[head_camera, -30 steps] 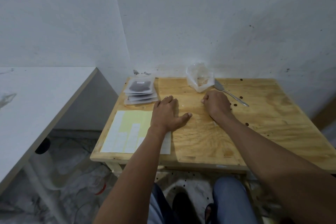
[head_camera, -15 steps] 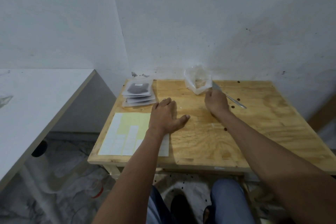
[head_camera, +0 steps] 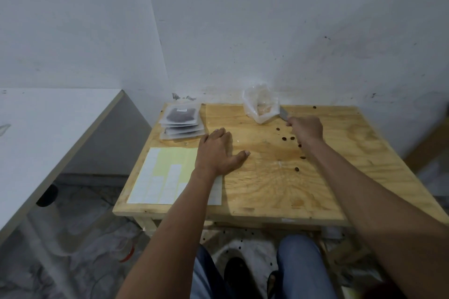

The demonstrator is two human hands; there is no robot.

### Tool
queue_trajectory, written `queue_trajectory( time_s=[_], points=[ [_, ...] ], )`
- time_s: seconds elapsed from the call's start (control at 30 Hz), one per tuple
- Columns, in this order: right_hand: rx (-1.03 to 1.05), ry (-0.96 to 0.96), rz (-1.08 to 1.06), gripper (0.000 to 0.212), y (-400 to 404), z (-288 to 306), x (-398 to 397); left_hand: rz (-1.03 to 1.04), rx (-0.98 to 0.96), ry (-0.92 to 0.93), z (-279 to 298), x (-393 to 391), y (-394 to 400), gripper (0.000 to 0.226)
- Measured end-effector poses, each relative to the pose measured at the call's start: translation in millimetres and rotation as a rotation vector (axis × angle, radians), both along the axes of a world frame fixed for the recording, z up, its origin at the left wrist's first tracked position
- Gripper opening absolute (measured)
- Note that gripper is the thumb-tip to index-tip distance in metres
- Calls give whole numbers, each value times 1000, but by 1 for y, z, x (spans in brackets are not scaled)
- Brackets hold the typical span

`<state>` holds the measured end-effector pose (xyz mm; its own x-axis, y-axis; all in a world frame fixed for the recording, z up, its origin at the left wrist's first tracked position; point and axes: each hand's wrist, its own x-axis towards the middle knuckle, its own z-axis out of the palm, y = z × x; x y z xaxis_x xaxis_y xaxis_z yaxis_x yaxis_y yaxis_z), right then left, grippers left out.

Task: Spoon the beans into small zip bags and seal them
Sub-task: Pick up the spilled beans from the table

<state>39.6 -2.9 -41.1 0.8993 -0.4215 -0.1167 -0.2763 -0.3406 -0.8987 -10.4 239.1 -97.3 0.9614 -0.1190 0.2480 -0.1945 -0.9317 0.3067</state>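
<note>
Beans (head_camera: 284, 138) lie scattered on the desk (head_camera: 267, 189) at seven o'clock from the right hand (head_camera: 306, 128), which grips the spoon (head_camera: 283, 114) beside the clear bag (head_camera: 262, 107). Left hand (head_camera: 216, 153) rests flat, fingers spread. Scooping likely comes next; sealed bags (head_camera: 181, 121) are stacked at eleven o'clock.

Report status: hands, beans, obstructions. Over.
Left hand flat on table. Right hand grips spoon beside clear bag. Loose beans scattered. Nothing blocking.
</note>
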Motion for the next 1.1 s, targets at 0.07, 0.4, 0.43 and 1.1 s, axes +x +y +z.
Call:
queue_trajectory(
  time_s=[0.07,0.4,0.43,1.1],
  points=[
    [-268,-68,92,33,-1,-11,-6,4,3,-4,-1,1,0,96],
    [-802,-61,231,36,4,-38,-9,4,7,-13,-2,1,-1,94],
    [-763,-77,214,37,6,-36,-7,3,9,-15,-3,2,0,93],
    [-243,-193,14,55,14,-19,32,-8,-11,-26,-3,3,0,94]
  ],
)
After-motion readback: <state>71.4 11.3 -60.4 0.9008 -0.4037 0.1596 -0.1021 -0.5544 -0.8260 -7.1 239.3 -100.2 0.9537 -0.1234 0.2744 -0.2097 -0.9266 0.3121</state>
